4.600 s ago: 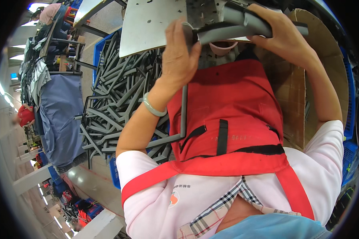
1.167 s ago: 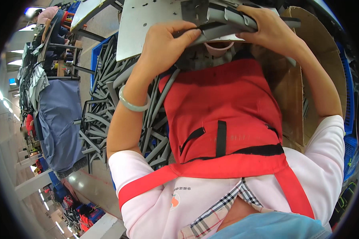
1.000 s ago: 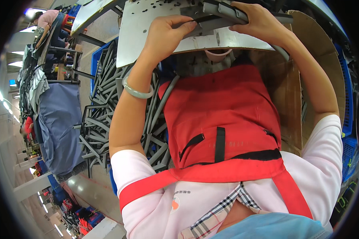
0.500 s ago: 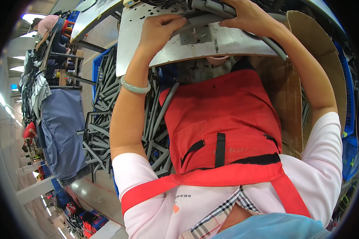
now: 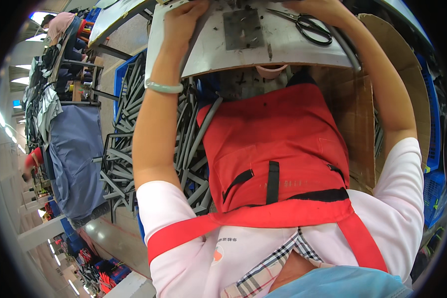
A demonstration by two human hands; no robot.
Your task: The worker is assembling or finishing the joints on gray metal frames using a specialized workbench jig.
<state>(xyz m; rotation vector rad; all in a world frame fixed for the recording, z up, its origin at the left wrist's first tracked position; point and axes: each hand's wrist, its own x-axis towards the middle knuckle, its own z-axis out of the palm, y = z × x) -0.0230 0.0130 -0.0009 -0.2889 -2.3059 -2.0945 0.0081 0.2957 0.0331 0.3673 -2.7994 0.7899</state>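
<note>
At the top of the worktable (image 5: 218, 62), my left hand (image 5: 180, 22) is closed round a long grey strip (image 5: 194, 39), whose tail hangs down along the wrist toward the table's near edge. My right hand (image 5: 325, 11) reaches to the upper right, its fingers blurred and partly cut off by the picture's top. Under that wrist another grey strip (image 5: 346, 48) runs out past the table edge. Black-handled scissors (image 5: 313, 31) lie just below my right hand. Between the hands is a dark metal plate (image 5: 243, 31) with small dark scraps on it.
A blue crate (image 5: 119, 82) heaped with grey strips (image 5: 129, 111) stands left of my lap. An open cardboard box (image 5: 397, 64) is at the right, with blue baskets (image 5: 434, 191) beyond. Farther left are a blue-grey cloth cover (image 5: 77, 159) and another person (image 5: 60, 31).
Both hands have moved up and away, and farther apart. The thick grey bundle they held over the table has left the view, uncovering the plate and the scissors.
</note>
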